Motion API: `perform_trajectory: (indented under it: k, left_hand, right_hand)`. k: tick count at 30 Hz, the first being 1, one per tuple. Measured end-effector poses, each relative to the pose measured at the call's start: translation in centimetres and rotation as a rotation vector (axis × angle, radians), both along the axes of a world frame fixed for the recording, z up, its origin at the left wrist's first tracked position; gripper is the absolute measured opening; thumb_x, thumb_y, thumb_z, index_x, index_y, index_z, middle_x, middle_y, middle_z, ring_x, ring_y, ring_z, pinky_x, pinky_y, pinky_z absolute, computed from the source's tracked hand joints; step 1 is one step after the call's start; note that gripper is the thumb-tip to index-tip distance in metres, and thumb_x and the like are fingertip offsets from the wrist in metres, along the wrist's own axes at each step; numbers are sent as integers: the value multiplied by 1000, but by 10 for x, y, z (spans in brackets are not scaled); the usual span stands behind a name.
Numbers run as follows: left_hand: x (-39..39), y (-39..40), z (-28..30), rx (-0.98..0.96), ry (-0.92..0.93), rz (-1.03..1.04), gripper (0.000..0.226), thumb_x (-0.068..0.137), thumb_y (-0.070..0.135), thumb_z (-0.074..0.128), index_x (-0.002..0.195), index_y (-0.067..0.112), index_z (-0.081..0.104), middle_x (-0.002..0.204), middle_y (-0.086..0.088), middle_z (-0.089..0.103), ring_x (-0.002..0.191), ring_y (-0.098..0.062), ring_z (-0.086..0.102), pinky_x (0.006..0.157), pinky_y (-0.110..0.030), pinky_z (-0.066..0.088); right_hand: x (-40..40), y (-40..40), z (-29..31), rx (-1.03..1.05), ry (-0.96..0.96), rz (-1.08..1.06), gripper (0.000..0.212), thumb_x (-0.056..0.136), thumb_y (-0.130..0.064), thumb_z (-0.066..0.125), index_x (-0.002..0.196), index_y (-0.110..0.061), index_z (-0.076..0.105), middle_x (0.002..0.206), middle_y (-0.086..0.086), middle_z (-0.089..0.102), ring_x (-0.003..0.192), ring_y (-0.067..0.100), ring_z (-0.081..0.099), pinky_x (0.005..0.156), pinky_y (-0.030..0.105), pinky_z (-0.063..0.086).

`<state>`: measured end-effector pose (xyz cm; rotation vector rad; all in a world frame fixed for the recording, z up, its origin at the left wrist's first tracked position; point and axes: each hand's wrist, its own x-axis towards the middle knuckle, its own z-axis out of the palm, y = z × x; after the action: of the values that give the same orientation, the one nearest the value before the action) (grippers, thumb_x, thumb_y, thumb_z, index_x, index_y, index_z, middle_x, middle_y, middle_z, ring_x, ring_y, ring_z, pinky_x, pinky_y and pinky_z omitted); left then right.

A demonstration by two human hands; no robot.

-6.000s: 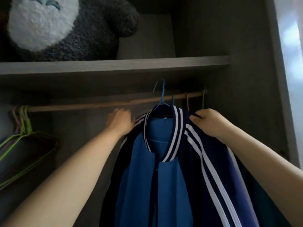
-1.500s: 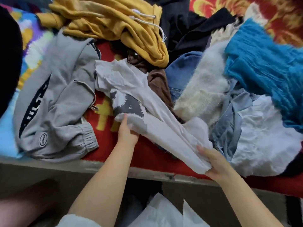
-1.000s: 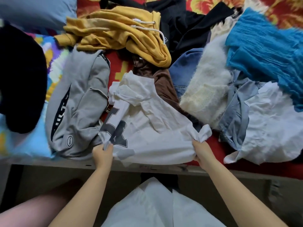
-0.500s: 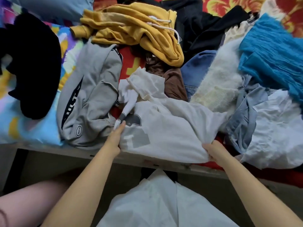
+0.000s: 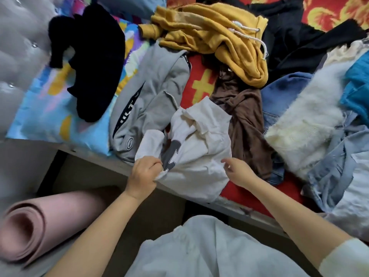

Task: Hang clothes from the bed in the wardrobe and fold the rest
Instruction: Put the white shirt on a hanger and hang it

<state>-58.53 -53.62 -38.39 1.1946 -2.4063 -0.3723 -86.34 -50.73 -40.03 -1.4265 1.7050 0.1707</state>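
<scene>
A white T-shirt (image 5: 199, 152) with a grey print lies bunched at the near edge of the bed (image 5: 239, 196). My left hand (image 5: 144, 174) is closed on its lower left part. My right hand (image 5: 238, 171) hovers at the shirt's right side, fingers apart and holding nothing. Around the shirt lie grey sweatpants (image 5: 151, 100), a yellow hoodie (image 5: 215, 37), a brown top (image 5: 245, 114), a fluffy cream sweater (image 5: 307, 120), a blue denim piece (image 5: 283, 90), a teal knit (image 5: 357, 84) and pale blue and white garments (image 5: 343, 168).
A black garment (image 5: 93, 62) lies on a bright patterned pillow (image 5: 44, 108) at the left. A grey padded headboard (image 5: 18, 56) stands beyond it. A rolled pink mat (image 5: 36, 226) lies on the floor below the bed edge. Black clothes (image 5: 295, 35) lie at the back.
After hanging the blue jacket in the wardrobe I turned to the bed. Both hands spread the white T-shirt, then gathered it into a bunch. My right hand has just let go of it.
</scene>
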Motion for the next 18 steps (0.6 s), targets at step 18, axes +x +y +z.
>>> perform_trajectory:
  k: [18]
  left_hand:
    - [101, 76, 98, -261, 32, 651, 11, 71, 9, 44, 80, 15, 44, 86, 3, 50, 72, -19, 47, 62, -25, 37]
  right_hand:
    - [152, -28, 38, -414, -79, 598, 37, 86, -14, 48, 123, -12, 52, 98, 11, 66, 91, 32, 59, 60, 32, 36]
